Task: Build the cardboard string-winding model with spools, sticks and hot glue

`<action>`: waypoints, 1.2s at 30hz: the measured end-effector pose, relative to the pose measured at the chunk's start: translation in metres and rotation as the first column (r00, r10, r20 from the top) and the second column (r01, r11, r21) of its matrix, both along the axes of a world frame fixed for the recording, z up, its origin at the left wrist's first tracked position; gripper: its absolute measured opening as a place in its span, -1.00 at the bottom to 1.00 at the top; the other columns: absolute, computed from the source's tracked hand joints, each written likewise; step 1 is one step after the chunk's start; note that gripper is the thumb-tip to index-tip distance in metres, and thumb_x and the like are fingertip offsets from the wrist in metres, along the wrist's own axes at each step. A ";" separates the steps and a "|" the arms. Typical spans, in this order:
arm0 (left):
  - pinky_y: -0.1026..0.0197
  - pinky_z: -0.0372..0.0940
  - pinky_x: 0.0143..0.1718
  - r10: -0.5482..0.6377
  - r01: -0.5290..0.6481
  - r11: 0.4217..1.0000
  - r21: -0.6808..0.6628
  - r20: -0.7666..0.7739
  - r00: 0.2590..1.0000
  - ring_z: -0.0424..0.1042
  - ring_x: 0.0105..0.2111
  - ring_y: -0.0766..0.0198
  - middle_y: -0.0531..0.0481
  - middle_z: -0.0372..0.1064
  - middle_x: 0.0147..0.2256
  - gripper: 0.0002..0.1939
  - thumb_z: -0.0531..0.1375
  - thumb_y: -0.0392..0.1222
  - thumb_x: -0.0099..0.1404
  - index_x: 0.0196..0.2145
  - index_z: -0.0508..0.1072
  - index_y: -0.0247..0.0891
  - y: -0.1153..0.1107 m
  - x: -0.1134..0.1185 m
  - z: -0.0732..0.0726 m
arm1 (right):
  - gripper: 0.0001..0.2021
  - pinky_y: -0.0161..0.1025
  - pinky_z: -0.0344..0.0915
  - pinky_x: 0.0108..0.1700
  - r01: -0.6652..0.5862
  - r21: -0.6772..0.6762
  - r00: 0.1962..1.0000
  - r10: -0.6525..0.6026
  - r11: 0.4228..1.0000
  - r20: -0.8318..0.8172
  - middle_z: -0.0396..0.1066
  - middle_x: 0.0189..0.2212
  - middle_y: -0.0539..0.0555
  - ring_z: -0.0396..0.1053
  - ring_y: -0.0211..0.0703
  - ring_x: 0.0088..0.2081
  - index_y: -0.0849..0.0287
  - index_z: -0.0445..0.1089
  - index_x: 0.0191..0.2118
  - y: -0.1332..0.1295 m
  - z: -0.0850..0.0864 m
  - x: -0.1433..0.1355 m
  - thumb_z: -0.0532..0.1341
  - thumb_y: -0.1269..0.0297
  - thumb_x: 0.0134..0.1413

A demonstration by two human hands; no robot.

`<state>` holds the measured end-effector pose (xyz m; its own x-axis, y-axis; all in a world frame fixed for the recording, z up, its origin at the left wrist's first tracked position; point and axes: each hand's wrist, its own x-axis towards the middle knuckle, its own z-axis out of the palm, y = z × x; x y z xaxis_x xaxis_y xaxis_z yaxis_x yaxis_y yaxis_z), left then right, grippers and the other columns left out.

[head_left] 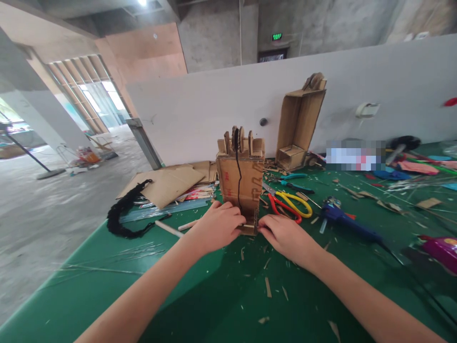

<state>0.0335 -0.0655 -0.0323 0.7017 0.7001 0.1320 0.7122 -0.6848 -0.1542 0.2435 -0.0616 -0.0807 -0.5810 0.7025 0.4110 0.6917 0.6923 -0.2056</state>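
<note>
Grey concrete and a long white panel (200,107) stand behind a green tabletop (200,300) strewn with cardboard scraps (268,287).

At the near side, the left hand (223,223) curls its fingers into the low base of an upright cardboard frame (230,174); its fingertips are partly hidden, so I cannot tell what they pinch. The right hand (282,236) has thumb and fingers drawn close together at the base's right corner; anything between them is too small to tell.

This frame stands on the tabletop between the two hands, a black cord (239,183) running down its front from a cardboard wheel (242,139) on top. It looks light, dry and fairly stiff, unlikely to slip, yet its cut edges and glued-looking joints would probably crush or peel under a hard squeeze. The lower side walls seem the best hold; the wheel and its thin uprights look fragile, and the soft cord could snag.

Farther out lie scissors (300,204) with yellow handles and a blue glue gun (352,224) on the right, a black yarn bundle (117,214) on the left, and a second cardboard frame (303,119) against the panel.
</note>
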 end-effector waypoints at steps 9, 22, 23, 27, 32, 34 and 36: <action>0.11 0.05 -0.24 -0.092 0.098 0.990 0.105 -0.062 0.994 0.30 -0.29 0.18 0.02 0.38 -0.42 -0.83 0.06 -0.26 0.32 -0.43 0.38 -0.24 0.010 0.003 -0.005 | -0.87 -0.19 0.25 -0.27 0.015 -0.015 0.999 -0.015 1.000 0.042 0.43 -0.38 0.07 0.37 -0.13 -0.33 0.18 0.34 -0.32 0.002 0.000 -0.001 0.06 0.40 0.17; 0.11 0.06 -0.27 -0.089 0.102 0.983 0.151 -0.093 0.992 0.30 -0.29 0.18 -0.01 0.35 -0.38 -0.88 0.07 -0.24 0.30 -0.38 0.36 -0.25 0.008 0.003 -0.008 | -0.89 -0.20 0.23 -0.29 0.029 0.007 0.996 -0.029 1.000 0.086 0.43 -0.40 0.05 0.38 -0.13 -0.34 0.17 0.33 -0.33 0.003 0.001 0.000 0.07 0.40 0.16; 0.12 0.07 -0.26 -0.084 0.095 0.986 0.138 -0.083 0.993 0.30 -0.28 0.18 -0.02 0.36 -0.37 -0.89 0.09 -0.22 0.30 -0.37 0.37 -0.25 0.008 0.003 -0.007 | -0.89 -0.20 0.22 -0.29 0.028 0.016 0.995 -0.029 0.999 0.092 0.43 -0.40 0.04 0.38 -0.14 -0.35 0.16 0.32 -0.33 0.003 0.002 0.000 0.07 0.40 0.15; 0.13 0.12 -0.21 -0.053 0.058 0.995 0.079 -0.071 0.996 0.31 -0.22 0.16 -0.03 0.36 -0.32 -0.94 0.13 -0.23 0.25 -0.33 0.38 -0.24 0.009 -0.002 0.000 | -0.87 -0.15 0.24 -0.25 0.024 0.035 0.991 -0.028 0.999 0.134 0.43 -0.39 0.05 0.39 -0.11 -0.33 0.15 0.33 -0.31 0.000 0.012 0.003 0.07 0.28 0.17; 0.19 0.21 -0.25 -0.004 0.002 0.999 -0.054 -0.021 1.000 0.37 -0.26 0.21 -0.05 0.36 -0.25 -0.86 0.12 -0.28 0.20 -0.25 0.40 -0.27 0.009 -0.011 0.006 | -0.87 -0.06 0.26 -0.24 0.232 0.127 0.946 -0.254 0.964 0.200 0.42 -0.32 0.17 0.37 0.04 -0.23 0.17 0.33 -0.27 0.008 0.033 0.045 0.07 0.37 0.07; 0.21 0.23 -0.25 -0.013 0.015 0.994 -0.104 0.023 1.000 0.38 -0.25 0.22 -0.06 0.36 -0.21 -0.80 0.12 -0.28 0.19 -0.20 0.40 -0.27 0.007 -0.014 0.012 | -0.84 -0.03 0.26 -0.35 0.392 0.222 0.875 -0.436 0.893 0.210 0.39 -0.30 0.27 0.33 0.18 -0.21 0.19 0.33 -0.26 0.016 0.035 0.077 0.12 0.37 -0.04; 0.23 0.24 -0.28 -0.006 0.013 0.992 -0.129 0.055 0.998 0.39 -0.27 0.23 -0.05 0.37 -0.25 -0.84 0.08 -0.29 0.20 -0.25 0.40 -0.26 0.006 -0.016 0.020 | -0.88 -0.05 0.23 -0.44 0.501 0.235 0.826 -0.542 0.833 0.158 0.36 -0.40 0.29 0.33 0.20 -0.28 0.17 0.32 -0.38 0.023 0.032 0.109 0.14 0.24 -0.04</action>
